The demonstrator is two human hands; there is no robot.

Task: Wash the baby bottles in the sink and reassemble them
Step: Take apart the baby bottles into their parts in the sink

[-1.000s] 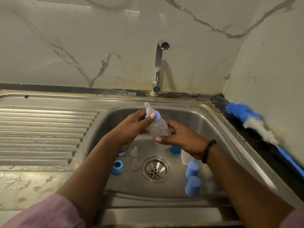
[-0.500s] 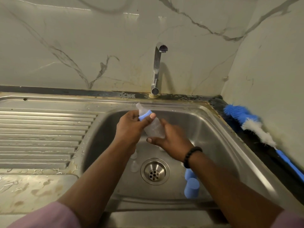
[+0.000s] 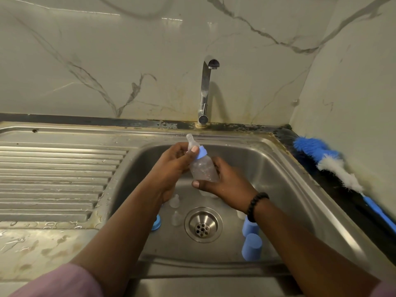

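Observation:
Over the steel sink (image 3: 285,189) I hold a small clear baby bottle (image 3: 202,169) with a blue collar and a clear teat, tilted up to the left. My left hand (image 3: 171,166) grips it at the collar and teat. My right hand (image 3: 222,183) holds the bottle's body from the right and below. On the sink floor lie two clear teats (image 3: 175,209), a blue collar ring (image 3: 156,224) partly hidden by my left arm, and two blue caps (image 3: 251,243) beside my right forearm.
The tap (image 3: 206,91) stands behind the sink with no water running. A ribbed draining board (image 3: 53,179) lies to the left, wet near its front. A blue and white bottle brush (image 3: 330,166) lies on the dark counter at the right wall. The drain (image 3: 203,224) sits mid-sink.
Both hands and the bottle shifted slightly left half a second ago and are now back near the sink's middle. The left thumb now lies on the teat just above the collar.

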